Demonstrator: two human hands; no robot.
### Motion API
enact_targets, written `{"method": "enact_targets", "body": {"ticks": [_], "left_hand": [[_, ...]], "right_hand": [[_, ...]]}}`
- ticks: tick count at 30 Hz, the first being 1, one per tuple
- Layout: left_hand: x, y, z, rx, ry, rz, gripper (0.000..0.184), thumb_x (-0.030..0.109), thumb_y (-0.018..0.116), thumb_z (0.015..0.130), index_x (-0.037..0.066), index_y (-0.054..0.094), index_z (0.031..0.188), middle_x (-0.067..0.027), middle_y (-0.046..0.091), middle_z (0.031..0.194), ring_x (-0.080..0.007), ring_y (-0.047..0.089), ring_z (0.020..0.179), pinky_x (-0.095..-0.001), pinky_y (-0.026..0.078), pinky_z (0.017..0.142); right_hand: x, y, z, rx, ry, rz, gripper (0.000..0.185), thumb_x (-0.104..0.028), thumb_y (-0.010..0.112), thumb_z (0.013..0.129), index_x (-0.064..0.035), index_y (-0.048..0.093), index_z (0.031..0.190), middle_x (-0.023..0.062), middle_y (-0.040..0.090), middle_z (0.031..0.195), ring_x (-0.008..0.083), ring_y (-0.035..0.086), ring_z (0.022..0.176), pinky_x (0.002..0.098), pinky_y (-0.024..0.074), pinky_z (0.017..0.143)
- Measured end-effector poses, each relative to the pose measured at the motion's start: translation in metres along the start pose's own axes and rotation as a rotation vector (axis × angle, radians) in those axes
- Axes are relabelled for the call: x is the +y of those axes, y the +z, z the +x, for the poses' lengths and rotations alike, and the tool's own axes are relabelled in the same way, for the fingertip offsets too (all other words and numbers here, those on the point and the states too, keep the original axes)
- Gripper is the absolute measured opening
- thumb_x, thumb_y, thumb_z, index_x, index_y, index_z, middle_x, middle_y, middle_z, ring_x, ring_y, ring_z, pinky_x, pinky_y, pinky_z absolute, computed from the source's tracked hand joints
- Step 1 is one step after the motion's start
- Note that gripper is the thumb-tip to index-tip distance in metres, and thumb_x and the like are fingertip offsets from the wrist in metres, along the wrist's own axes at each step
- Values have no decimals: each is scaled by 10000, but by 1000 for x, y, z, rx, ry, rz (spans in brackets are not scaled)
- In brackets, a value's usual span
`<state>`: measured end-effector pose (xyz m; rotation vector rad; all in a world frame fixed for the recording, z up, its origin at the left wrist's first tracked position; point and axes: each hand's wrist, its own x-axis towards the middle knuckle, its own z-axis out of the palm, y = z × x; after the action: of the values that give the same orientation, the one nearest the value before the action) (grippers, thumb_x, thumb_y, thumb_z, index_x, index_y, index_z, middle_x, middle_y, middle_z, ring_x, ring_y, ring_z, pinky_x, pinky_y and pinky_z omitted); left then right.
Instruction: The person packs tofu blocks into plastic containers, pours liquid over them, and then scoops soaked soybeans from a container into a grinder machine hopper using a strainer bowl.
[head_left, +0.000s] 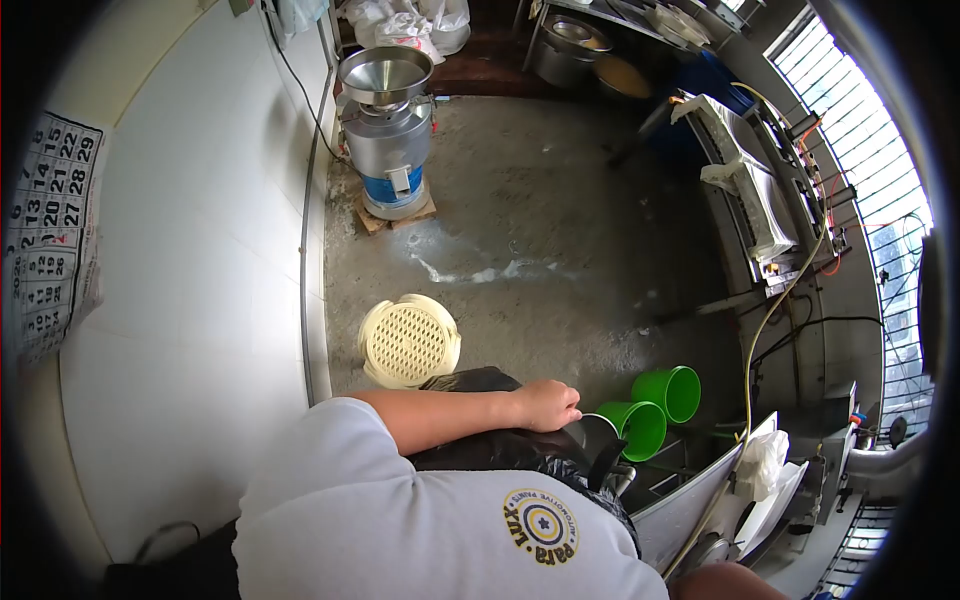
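Observation:
My left hand (548, 405) reaches across my body to the right, its fingers curled closed. A thin pale curved edge, perhaps a handle or rim, starts at the fingertips and runs toward the nearer green bucket (640, 430). What the fingers grip is hidden. Just beyond that bucket is a second green bucket (668, 394), tilted so its inside shows. Black plastic (500, 450) covers my front under the forearm. Bare skin of my right arm shows at the bottom edge, but the right hand is out of view.
A cream plastic stool (408, 341) stands on the wet concrete floor. Behind it, a steel grinding machine (388, 150) with a funnel top sits on wood by the white wall. A hose (765, 330) runs down the right side past a metal counter. Large pots (565, 60) stand at the back.

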<state>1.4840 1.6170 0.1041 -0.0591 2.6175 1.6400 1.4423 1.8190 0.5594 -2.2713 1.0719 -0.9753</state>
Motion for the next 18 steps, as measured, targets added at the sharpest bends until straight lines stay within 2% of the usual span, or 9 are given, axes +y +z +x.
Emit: {"method": "enact_targets", "body": {"ticks": [2, 3, 5, 6, 7, 8, 10, 13, 18], "left_hand": [[3, 1, 1, -30, 21, -1, 356, 348, 629, 972, -1, 683, 927, -246, 705, 891, -457, 678, 899, -548, 516, 810], [3, 1, 2, -19, 41, -14, 357, 347, 626, 974, -1, 684, 926, -247, 705, 890, -456, 678, 902, -546, 517, 813], [1, -1, 8, -24, 82, -21, 357, 347, 622, 977, -1, 685, 925, -249, 705, 890, -455, 678, 905, -543, 517, 816], [-1, -1, 8, -34, 60, -12, 357, 346, 616, 982, 0, 686, 933, -244, 704, 911, -447, 675, 916, -532, 517, 820], [-4, 0, 8, -44, 39, -1, 356, 346, 611, 987, 2, 688, 941, -240, 702, 931, -438, 672, 928, -521, 517, 823], [-6, 0, 7, -54, 32, 0, 359, 351, 608, 989, 2, 686, 955, -241, 702, 937, -437, 673, 931, -521, 520, 828], [-13, 4, 10, -60, 61, 10, 358, 347, 613, 984, 0, 687, 937, -249, 707, 926, -448, 676, 923, -532, 521, 823], [-17, 3, 14, -85, 78, 39, 355, 348, 621, 977, 5, 687, 917, -250, 713, 913, -454, 681, 910, -539, 525, 811], [-2, 7, 29, -167, 38, 65, 339, 348, 629, 994, 16, 678, 951, -223, 704, 939, -421, 676, 922, -504, 523, 808]], "right_hand": [[16, 9, -53, 13, 124, -63, 526, -163, 784, 747, -105, 712, 1265, 175, 752, 959, 440, 722, 855, 430, 630, 664], [42, 28, -104, 135, 395, -758, 277, -140, 700, 854, -55, 694, 1117, 114, 702, 882, 304, 670, 769, 360, 568, 655], [98, 59, -124, 960, 993, -372, 193, -101, 604, 977, -5, 665, 1134, 101, 672, 935, 182, 633, 852, 310, 510, 815], [137, 68, -167, 1042, 1308, -309, 294, -138, 598, 990, -14, 624, 1255, 154, 666, 1056, 235, 640, 921, 345, 506, 883], [159, 93, -224, 834, 1520, -480, 348, -182, 639, 983, -17, 617, 1288, 163, 669, 1056, 308, 633, 920, 382, 509, 897], [176, 133, -328, 463, 1741, -579, 511, -173, 687, 963, -8, 533, 1422, 239, 664, 1271, 383, 648, 1181, 452, 504, 1037], [165, 220, -393, -62, 2419, -393, 1023, -432, 812, 851, -61, 252, 1623, 337, 455, 1513, 469, 484, 1391, 514, 423, 1159], [146, 338, -463, 224, 2695, 21, 1378, -637, 835, 752, -98, -48, 1663, 345, 290, 1619, 474, 377, 1480, 484, 365, 1207], [155, 462, -530, 711, 2608, 348, 1465, -473, 884, 769, -227, -298, 1598, 379, -194, 1642, 472, 53, 1581, 481, 290, 1248]]}}
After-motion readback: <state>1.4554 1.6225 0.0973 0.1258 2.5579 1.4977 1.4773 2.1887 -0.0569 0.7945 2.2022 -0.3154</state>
